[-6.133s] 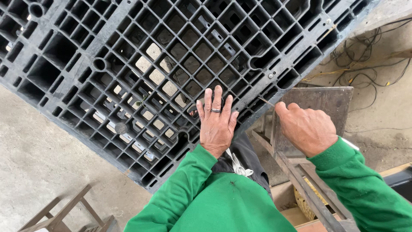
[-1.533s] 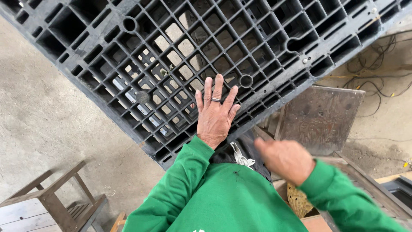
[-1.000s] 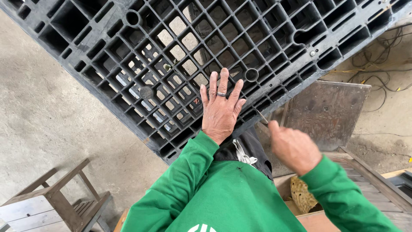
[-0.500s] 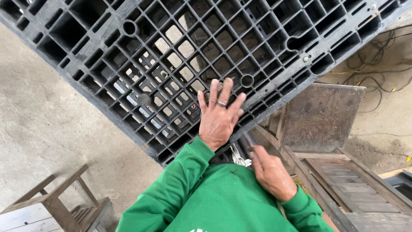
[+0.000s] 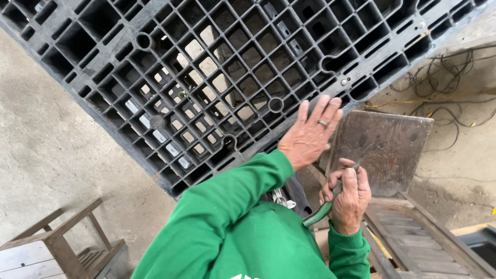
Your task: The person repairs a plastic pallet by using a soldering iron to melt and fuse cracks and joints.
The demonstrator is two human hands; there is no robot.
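A big black plastic pallet (image 5: pixel 217 67) with an open grid fills the upper part of the head view. My left hand (image 5: pixel 310 135), a ring on one finger, lies flat with fingers spread against the pallet's lower edge. My right hand (image 5: pixel 347 195) is closed around a tool with a green handle (image 5: pixel 318 214), held close to my waist below the left hand. The tool's working end is hidden by my fingers. Both arms wear green sleeves.
A dark worn board (image 5: pixel 385 150) leans to the right of my hands, above a slatted wooden frame (image 5: pixel 413 243). Tangled cables (image 5: pixel 444 82) lie on the concrete at the upper right. A small wooden stool (image 5: pixel 62 243) stands at the lower left.
My right hand has come in from the right to my waist and now grips the green-handled tool. My left hand has stayed flat on the pallet; the view has shifted left.
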